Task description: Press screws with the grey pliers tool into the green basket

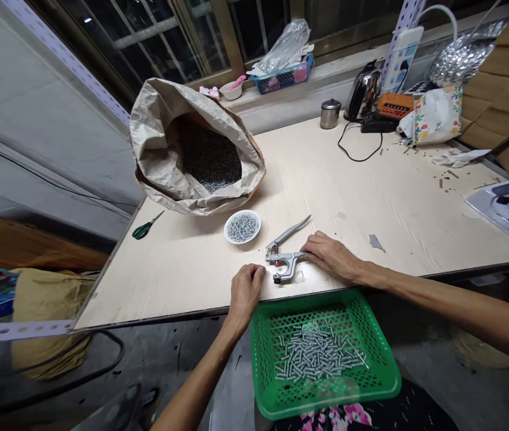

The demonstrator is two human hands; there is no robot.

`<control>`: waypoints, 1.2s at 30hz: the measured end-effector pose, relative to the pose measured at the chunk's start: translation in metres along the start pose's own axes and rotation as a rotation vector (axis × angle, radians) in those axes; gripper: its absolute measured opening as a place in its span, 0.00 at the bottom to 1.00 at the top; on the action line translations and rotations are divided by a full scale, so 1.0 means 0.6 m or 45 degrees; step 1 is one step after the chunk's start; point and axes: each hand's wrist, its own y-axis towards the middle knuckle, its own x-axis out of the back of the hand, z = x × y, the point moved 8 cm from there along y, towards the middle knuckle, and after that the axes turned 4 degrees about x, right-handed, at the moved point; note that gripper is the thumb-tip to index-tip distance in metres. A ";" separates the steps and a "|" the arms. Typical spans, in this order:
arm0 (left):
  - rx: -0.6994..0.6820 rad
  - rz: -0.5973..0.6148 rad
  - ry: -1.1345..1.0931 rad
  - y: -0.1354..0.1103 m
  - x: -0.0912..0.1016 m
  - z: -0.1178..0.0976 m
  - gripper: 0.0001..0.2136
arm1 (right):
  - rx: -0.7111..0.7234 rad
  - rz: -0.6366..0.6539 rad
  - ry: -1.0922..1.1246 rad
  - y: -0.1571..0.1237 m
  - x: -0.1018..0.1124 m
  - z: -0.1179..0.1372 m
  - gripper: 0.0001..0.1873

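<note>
Snap-fastener pliers with grey handles lie on the wooden table, their upper handle raised and a small red tip showing in the jaw. My right hand grips the end of the lower handle. Just left of the jaws, my left hand rests at the table's front edge with thumb and fingers pressed together; what they hold, if anything, is hidden. Behind the pliers stands a white bowl of small metal pieces. Below the edge, a green basket holds many small metal screw-like pieces.
A large open sack of dark metal pieces leans at the back left. Green-handled scissors lie near the left edge. Farther back are a lidded metal canister, a kettle and an orange box. A grey scrap lies right of my right hand.
</note>
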 end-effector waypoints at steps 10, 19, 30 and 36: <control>-0.405 0.044 0.268 -0.059 -0.040 -0.064 0.07 | -0.101 -0.144 0.023 -0.024 0.020 -0.058 0.10; -0.561 -0.234 0.507 -0.025 0.057 -0.091 0.10 | -0.051 -0.095 -0.024 -0.025 -0.010 -0.035 0.12; -0.871 -0.035 1.048 0.164 0.047 -0.058 0.08 | -0.063 -0.121 -0.053 -0.024 -0.009 -0.035 0.11; -0.855 -0.088 0.761 0.170 0.058 -0.051 0.09 | -0.078 -0.122 -0.068 -0.023 -0.012 -0.036 0.10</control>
